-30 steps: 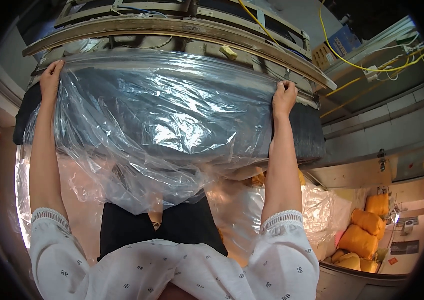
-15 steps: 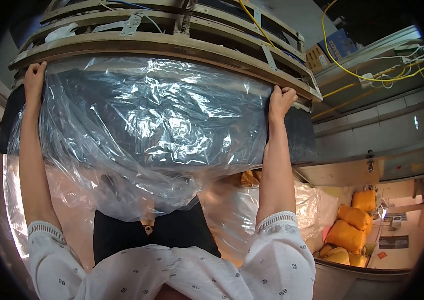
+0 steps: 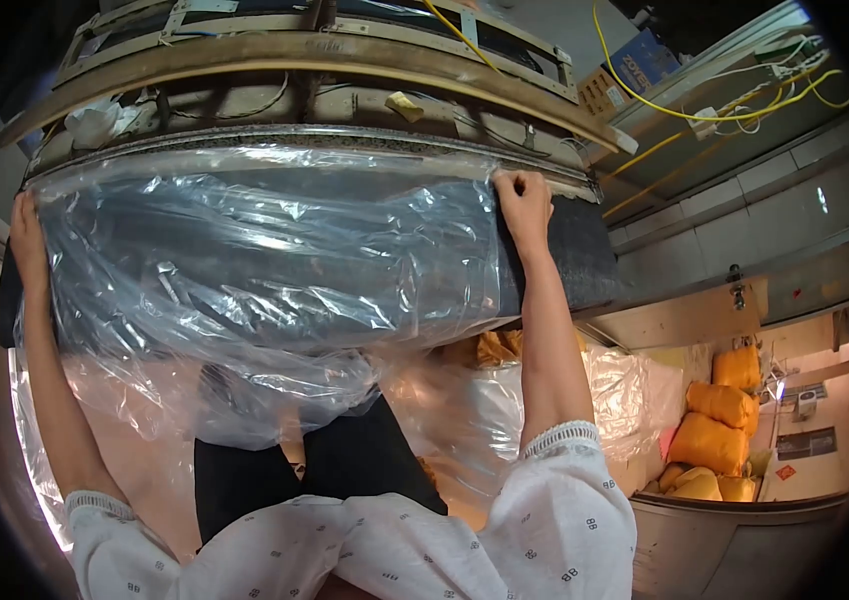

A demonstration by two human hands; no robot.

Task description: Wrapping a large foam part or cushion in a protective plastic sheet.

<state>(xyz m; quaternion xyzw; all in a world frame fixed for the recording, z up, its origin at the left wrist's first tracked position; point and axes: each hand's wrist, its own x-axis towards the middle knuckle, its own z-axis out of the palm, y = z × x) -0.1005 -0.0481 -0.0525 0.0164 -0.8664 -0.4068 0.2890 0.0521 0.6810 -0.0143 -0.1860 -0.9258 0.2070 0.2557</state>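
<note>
A clear plastic sheet [image 3: 274, 230] drapes over a dark padded surface [image 3: 574, 245] and hangs down in loose folds before my legs. My left hand [image 3: 31, 240] is closed at the sheet's far left corner, its arm stretched forward. At the far right corner my right hand [image 3: 524, 205] pinches the sheet's edge between thumb and bent fingers. Between the hands the far edge lies along a narrow metal-edged strip [image 3: 294, 137]. Beyond it, a long wooden bar [image 3: 274, 52] stands apart from the strip, with a gap showing between them.
Behind the bar is a metal frame [image 3: 394, 28] with wires. A small yellowish piece [image 3: 404, 107] lies in the gap. Yellow cables [image 3: 634, 95] loop at the upper right, near a blue box [image 3: 644, 62]. Orange bundles [image 3: 712, 440] are stacked at the lower right, beside more plastic [image 3: 624, 390].
The wooden bar has moved away from the sheet's far edge, baring the strip beneath. Both hands and the sheet have shifted left and slightly nearer in the view.
</note>
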